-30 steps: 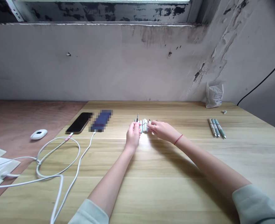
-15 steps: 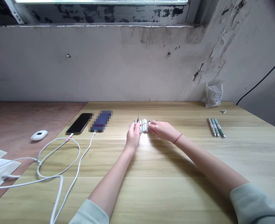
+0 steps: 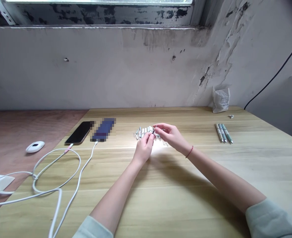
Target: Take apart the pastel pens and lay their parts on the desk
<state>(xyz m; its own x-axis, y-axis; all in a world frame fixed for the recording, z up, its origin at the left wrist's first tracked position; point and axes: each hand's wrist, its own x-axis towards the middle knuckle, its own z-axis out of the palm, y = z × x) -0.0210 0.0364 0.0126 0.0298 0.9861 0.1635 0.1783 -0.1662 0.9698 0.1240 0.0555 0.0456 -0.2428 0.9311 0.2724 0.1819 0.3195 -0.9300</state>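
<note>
left hand (image 3: 144,147): closed in a pinch | right hand (image 3: 172,136): curved inward, close beside the left | left forearm (image 3: 118,190), right forearm (image 3: 221,177): stretched forward, converging

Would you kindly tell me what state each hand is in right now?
Left hand: closed, holding a thin dark pen part.
Right hand: fingers bent near that part's far end; whether they grip anything cannot be told.

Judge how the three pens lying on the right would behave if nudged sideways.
The three pens would probably roll, since their barrels look slim and round. Lying close side by side, they'd likely bump one another. Their straight shapes on the table suggest they'd stay stiff.
</note>
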